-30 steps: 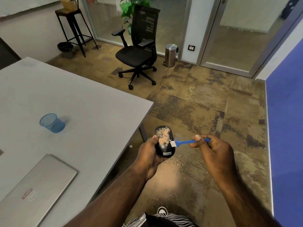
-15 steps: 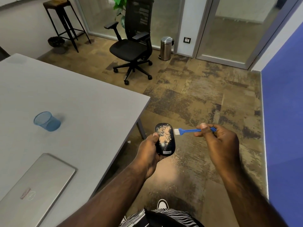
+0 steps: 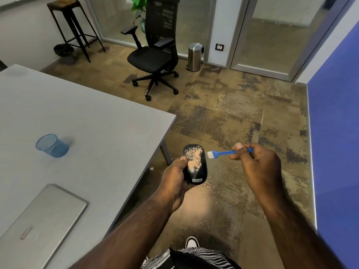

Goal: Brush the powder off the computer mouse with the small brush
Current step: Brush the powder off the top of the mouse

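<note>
Lower centre of frame, left hand (image 3: 175, 176) grips the powdered mouse (image 3: 194, 164); right hand (image 3: 256, 163) pinches the brush (image 3: 223, 153), bristles just beside it. Mid-sweep, I'd say; next stroke must cross the powder (image 3: 194, 159).

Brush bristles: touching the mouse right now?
Apart. The head view shows carpet between the brush bristles and the right edge of the mouse, held by the left hand; the right hand holds the brush beside it.
</note>
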A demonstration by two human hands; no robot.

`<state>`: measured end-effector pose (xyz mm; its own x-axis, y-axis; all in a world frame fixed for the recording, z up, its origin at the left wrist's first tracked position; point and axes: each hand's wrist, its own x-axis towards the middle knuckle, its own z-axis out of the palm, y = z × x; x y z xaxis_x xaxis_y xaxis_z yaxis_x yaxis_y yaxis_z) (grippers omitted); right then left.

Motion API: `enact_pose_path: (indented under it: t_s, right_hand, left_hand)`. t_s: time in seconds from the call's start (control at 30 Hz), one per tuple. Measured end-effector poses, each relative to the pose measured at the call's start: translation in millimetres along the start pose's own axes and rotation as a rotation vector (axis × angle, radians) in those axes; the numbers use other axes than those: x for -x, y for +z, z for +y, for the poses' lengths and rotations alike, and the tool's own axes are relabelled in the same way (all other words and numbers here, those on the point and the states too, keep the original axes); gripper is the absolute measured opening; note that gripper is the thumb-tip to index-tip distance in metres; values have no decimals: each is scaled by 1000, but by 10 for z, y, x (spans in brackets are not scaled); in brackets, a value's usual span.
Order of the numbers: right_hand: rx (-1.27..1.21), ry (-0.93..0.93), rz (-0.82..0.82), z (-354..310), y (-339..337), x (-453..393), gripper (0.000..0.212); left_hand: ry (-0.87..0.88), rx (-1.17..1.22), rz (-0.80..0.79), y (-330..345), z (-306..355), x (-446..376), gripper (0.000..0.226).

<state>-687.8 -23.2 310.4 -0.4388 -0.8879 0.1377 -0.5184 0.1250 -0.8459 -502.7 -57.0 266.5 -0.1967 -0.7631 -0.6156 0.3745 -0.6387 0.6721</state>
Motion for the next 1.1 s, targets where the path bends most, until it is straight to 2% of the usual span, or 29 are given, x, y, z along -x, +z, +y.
enact_pose_path:
  t_s: [0.1, 0.3, 0.43, 0.63, 0.77, 0.83, 0.97, 1.1]
  right_hand:
    - [-63, -29, -30, -24, 11, 5, 25]
    - [6, 1, 22, -43, 22, -124, 25]
    - [41, -44, -22, -77, 51, -141, 25]
    - [43, -67, 13, -90, 71, -189, 23]
    - [147, -60, -8, -112, 89, -220, 23]
    - [105, -57, 13, -124, 63, -254, 23]
    - [139, -93, -66, -134, 85, -228, 24]
    - [101, -55, -7, -138, 44, -279, 21]
  left_hand:
    - [11, -24, -7, 19, -7, 10, 31]
    - [28, -54, -33, 27, -40, 20, 30]
    - [20, -66, -44, 49, -42, 28, 30]
    - [20, -61, -56, 53, -58, 38, 29]
    - [18, -75, -62, 55, -70, 33, 29]
    - [17, -75, -57, 58, -78, 32, 30]
    - [11, -78, -50, 62, -84, 26, 30]
    - [14, -83, -57, 69, -92, 23, 30]
